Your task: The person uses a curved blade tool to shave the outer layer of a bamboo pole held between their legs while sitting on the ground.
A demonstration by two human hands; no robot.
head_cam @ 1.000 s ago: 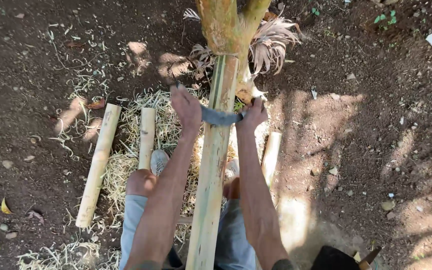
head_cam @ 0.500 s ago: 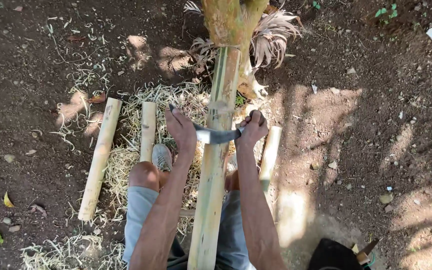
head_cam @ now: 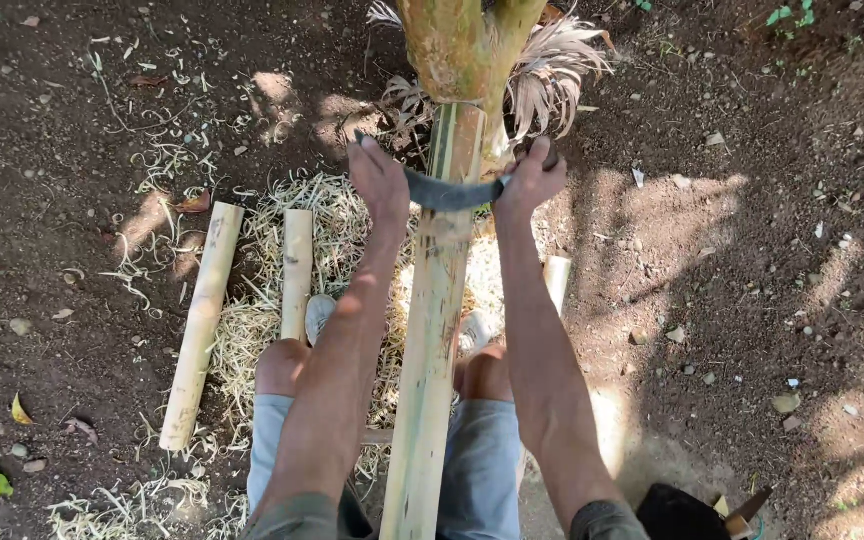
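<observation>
Where the head view looks straight down, I log a long bamboo pole (head_cam: 432, 360) running up the frame centre, btwn my knees, its far end butted against a tree trunk (head_cam: 457, 45) w/ dry fronds at its base. Pole surface: pale yellow-green, smooth, some darker green streaks near the top end; a node band shows just above the tool. Pole appears straight, no visible split.

A curved dark blade (head_cam: 449, 192) lies across the pole, touching it, concave side toward me. Left hand (head_cam: 380, 178) is clenched on the blade's left end, fingers wrapped, knuckles up. Right hand (head_cam: 527, 180) is clenched on the handle at the blade's right end. Both forearms run alongside the pole, one per side, not touching it as far as I can tell.

Surroundings: pale shavings (head_cam: 252, 330) heaped on the dirt ground (head_cam: 752, 300) under and left of the pole. Two cut bamboo lengths lie left of me: a longer piece (head_cam: 200, 325) and a shorter piece (head_cam: 297, 272), roughly parallel, near each other but apart. A third short piece (head_cam: 556, 282) shows just right of my right forearm, partly hidden. Dark object w/ a wooden bit at bottom right edge, kind unclear.
</observation>
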